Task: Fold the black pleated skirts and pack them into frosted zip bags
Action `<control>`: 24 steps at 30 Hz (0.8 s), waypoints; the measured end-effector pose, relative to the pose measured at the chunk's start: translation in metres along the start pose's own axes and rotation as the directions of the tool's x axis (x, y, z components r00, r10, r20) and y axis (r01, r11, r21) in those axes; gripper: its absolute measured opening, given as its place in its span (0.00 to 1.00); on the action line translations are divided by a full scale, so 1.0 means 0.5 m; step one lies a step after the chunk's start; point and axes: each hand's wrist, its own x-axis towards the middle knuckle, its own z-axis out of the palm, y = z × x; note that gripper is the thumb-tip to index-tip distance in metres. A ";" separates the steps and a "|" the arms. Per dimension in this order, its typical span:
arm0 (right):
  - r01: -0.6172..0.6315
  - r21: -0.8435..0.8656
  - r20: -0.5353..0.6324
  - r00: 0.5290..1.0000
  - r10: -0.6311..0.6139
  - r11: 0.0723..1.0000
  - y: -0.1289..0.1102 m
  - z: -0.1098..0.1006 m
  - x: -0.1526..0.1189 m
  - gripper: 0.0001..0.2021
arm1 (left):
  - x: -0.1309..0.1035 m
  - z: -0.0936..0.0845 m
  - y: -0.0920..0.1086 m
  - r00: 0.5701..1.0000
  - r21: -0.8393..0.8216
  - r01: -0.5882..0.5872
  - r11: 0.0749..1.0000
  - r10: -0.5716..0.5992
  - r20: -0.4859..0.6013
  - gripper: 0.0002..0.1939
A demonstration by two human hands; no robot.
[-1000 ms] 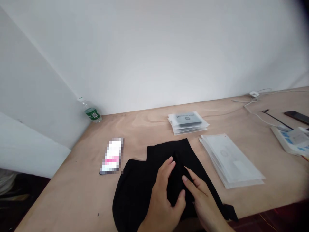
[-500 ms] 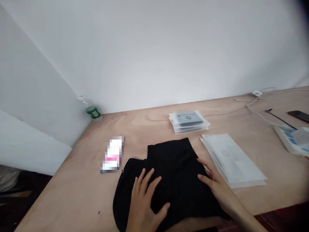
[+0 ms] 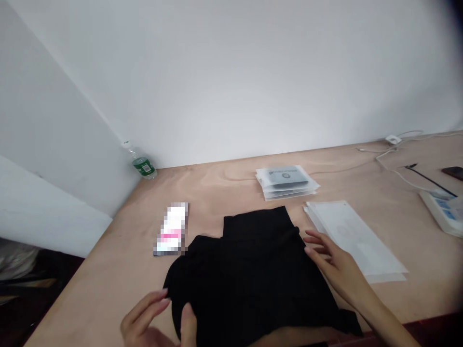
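A black cloth garment (image 3: 249, 274) lies spread at the near edge of the wooden table, its upper part a squared flap. At its lower left edge is my left hand (image 3: 157, 320), fingers and thumb apart, with the fingertips beside the cloth's rim and nothing held. My right hand (image 3: 334, 262) rests along the right edge of the cloth, fingers spread, the fingertips at or just beside the fabric. Part of my left hand is cut off by the bottom of the view.
Behind the cloth sits a stack of packets (image 3: 287, 182); flat translucent bags (image 3: 358, 241) lie right. A phone with a blurred screen (image 3: 171, 229) is left, a bottle (image 3: 143, 166) in the back corner. Cables (image 3: 383, 156), a power strip (image 3: 439, 212) and a dark phone (image 3: 454, 172) are far right.
My left hand has moved off the middle of the cloth to its lower left edge. My right hand has shifted slightly right. The cloth's left part reaches a little further out.
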 end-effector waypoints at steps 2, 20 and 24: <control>0.094 -0.139 0.002 0.996 -0.094 0.986 -0.007 -0.001 0.028 0.19 | 0.040 0.027 0.005 0.962 0.001 -0.173 0.985 0.169 0.215 0.15; 0.045 -0.250 -0.016 0.999 -0.051 0.967 -0.023 0.032 0.187 0.19 | 0.158 0.221 -0.043 0.631 0.023 0.164 0.986 -0.123 0.766 0.20; 0.032 -0.255 -0.040 0.998 -0.044 0.966 -0.019 0.021 0.183 0.17 | 0.166 0.241 -0.038 0.678 0.058 0.173 0.983 -0.161 0.717 0.19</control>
